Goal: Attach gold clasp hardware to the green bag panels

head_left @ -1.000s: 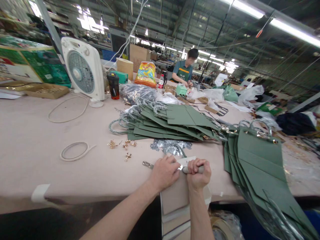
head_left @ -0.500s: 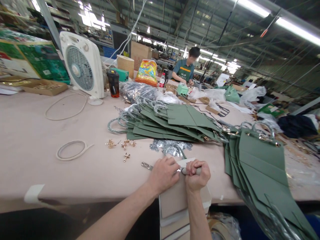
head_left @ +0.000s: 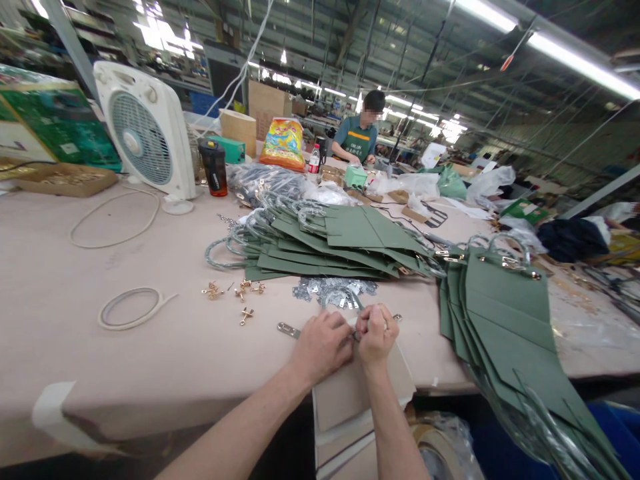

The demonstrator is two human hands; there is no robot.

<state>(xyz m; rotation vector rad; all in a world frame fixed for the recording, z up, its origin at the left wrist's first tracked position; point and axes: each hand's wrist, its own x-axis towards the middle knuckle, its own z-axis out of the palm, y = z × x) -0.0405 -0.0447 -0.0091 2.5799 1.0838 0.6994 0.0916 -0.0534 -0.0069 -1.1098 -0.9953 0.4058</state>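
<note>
My left hand presses down with bent fingers on a narrow strap. The strap's metal end plate sticks out to the left, and another metal end shows past my right hand. My right hand is closed in a fist around a tool with a thick pale handle, mostly hidden now; its tip meets the strap by my left fingertips. Beneath both hands lies a beige-topped stack of boards at the table edge. Small flat metal plates lie in a heap just beyond, with gold-coloured fittings to the left.
Green bag panels with wrapped handles are piled ahead; more green panels hang over the edge at right. A tape roll, white fan and dark bottle stand or lie left. A co-worker works across the table.
My right fist has turned more upright and moved nearer my left hand, so the tool handle shows less. My left hand stays on the strap. The whole view has shifted slightly.
</note>
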